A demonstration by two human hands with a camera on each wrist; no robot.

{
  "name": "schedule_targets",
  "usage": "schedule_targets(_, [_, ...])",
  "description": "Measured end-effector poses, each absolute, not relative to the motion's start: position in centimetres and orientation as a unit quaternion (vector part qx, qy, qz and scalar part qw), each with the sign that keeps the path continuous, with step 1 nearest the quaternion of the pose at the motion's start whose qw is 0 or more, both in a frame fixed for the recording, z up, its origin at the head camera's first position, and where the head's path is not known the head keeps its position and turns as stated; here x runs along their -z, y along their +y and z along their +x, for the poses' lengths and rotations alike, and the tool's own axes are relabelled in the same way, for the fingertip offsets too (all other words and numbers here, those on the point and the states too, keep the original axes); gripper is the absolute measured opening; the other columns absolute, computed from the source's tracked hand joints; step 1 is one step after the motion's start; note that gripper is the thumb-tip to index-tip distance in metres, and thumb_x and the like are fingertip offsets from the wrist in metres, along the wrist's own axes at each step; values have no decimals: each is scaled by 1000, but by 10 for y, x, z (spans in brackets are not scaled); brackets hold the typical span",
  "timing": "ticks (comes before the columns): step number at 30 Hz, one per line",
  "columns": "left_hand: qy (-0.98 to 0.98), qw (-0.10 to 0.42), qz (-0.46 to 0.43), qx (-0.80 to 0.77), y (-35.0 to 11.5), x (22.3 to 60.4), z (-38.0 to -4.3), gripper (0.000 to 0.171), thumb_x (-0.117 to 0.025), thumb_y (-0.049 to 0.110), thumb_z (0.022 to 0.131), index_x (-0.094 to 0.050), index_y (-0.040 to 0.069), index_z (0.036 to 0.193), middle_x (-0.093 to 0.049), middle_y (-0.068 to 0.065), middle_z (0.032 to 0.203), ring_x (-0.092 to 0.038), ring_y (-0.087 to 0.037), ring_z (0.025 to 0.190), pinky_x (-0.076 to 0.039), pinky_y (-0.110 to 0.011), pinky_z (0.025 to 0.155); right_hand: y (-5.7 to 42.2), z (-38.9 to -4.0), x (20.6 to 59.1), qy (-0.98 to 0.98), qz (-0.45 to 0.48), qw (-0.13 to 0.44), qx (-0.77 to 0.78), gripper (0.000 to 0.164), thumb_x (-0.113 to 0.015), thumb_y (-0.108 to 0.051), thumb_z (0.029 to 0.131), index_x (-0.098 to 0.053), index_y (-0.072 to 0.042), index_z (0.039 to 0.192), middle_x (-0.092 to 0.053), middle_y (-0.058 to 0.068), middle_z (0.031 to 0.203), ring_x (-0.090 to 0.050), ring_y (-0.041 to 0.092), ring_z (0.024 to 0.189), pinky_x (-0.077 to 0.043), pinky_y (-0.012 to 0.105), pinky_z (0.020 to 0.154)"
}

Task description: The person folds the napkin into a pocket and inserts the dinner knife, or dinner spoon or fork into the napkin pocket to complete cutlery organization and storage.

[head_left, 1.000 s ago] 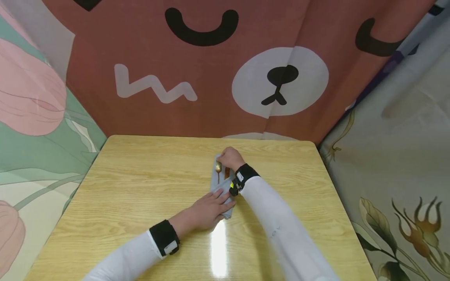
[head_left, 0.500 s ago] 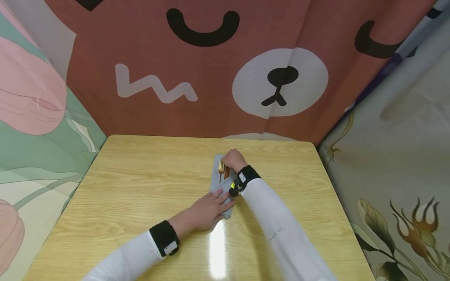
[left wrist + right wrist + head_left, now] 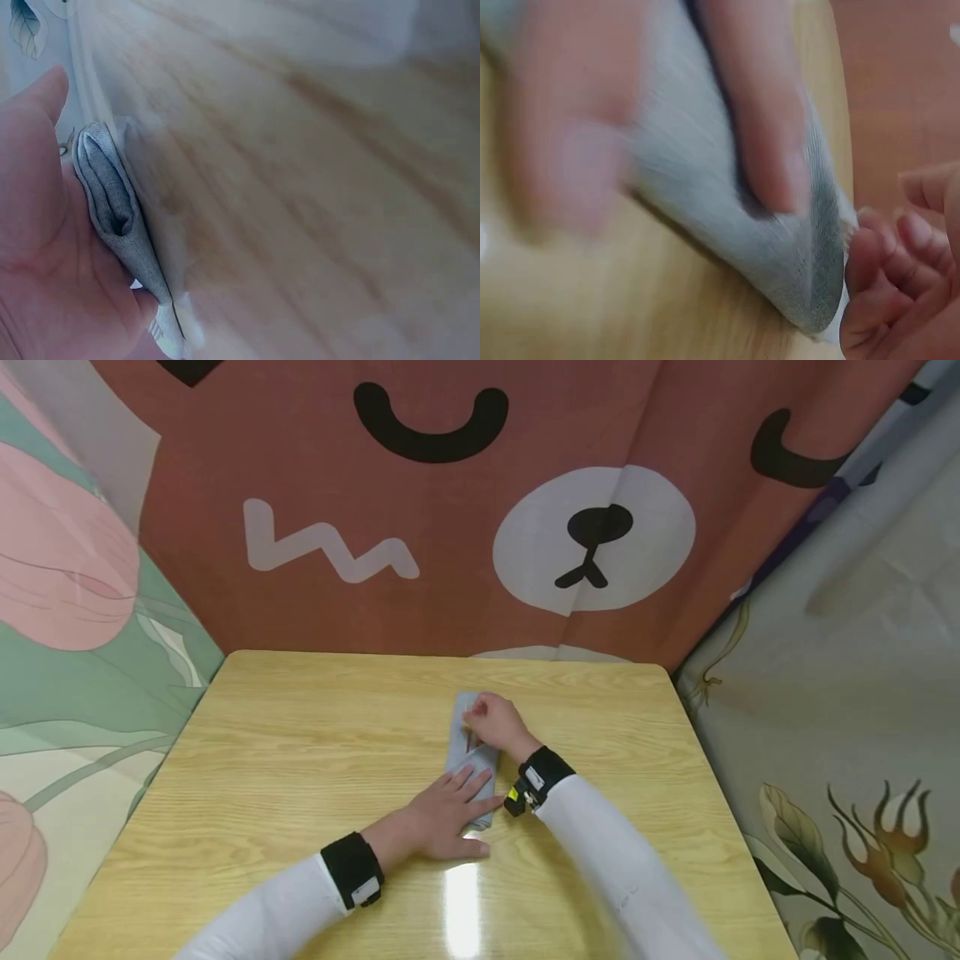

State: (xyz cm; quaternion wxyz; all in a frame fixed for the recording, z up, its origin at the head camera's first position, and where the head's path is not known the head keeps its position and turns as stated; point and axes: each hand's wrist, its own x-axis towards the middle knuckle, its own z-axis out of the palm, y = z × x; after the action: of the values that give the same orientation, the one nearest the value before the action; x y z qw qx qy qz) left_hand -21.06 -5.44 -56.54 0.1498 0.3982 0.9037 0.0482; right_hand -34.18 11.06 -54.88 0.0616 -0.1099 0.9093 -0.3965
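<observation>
A folded grey-blue cloth napkin (image 3: 480,763) lies lengthwise on the wooden table, its near part wrapped over like a pocket. My left hand (image 3: 444,820) presses on this near part with spread, straight fingers. In the left wrist view, the napkin's rolled end (image 3: 109,187) shows layered folds beside the palm. My right hand (image 3: 497,723) is over the napkin's far part, fingers curled. In the right wrist view, the right fingers (image 3: 877,259) bend near the napkin's edge; whether they pinch something is unclear. A brown strip (image 3: 473,742) shows by the pocket; the fork is mostly hidden.
The pale wood table (image 3: 322,735) extends around both hands. A brown bear-print curtain (image 3: 450,610) hangs behind its far edge. Patterned cloths stand on the left (image 3: 67,693) and right (image 3: 825,735). A black wrist camera mount (image 3: 517,797) sits near the left fingertips.
My right hand has shifted toward me along the napkin, and the gold fork tines seen before are covered now. The left fingers have spread, with the thumb moving out onto the table.
</observation>
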Motion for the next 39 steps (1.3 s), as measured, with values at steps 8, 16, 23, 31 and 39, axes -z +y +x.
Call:
schedule_targets(8, [906, 166, 386, -53, -52, 564, -205, 88, -39, 83, 93, -19, 37, 165, 3, -5, 175, 4, -34, 162, -16, -60, 128, 110, -308, 550, 908, -225, 145, 323, 38, -64, -32, 99, -60, -18, 65, -52, -9, 57, -50, 8, 52, -43, 23, 53])
schedule_targets(16, [915, 165, 365, -44, -48, 563, -201, 99, -39, 89, 87, -15, 35, 166, 8, -9, 175, 8, -34, 162, -13, -61, 128, 104, -309, 549, 913, -210, 175, 304, 38, -61, -36, 102, -63, -18, 69, -60, -6, 61, -55, 10, 53, -47, 26, 54])
schedule_targets(23, [914, 199, 347, -69, -46, 560, -195, 112, -45, 92, 81, -8, 30, 167, 19, -7, 172, 18, -35, 160, -6, -63, 128, 105, -312, 551, 906, -212, 204, 305, 27, -62, -39, 101, -63, -22, 80, -63, -8, 72, -59, 9, 61, -50, 27, 60])
schedule_targets(31, [907, 211, 361, -51, -43, 551, -186, 127, -44, 95, 79, -6, 10, 166, 11, -18, 172, 6, -35, 161, -16, -54, 129, 110, -310, 549, 893, -202, 220, 338, 46, -61, -36, 102, -47, -19, 61, -43, -8, 55, -44, 9, 50, -39, 24, 51])
schedule_targets(39, [904, 228, 358, -60, -44, 541, -176, 128, -47, 93, 78, -9, 8, 166, 4, -19, 173, 2, -33, 162, -16, -51, 130, 108, -307, 552, 896, -209, 211, 329, 48, -59, -34, 102, -46, -20, 59, -42, -8, 55, -43, 9, 50, -38, 24, 52])
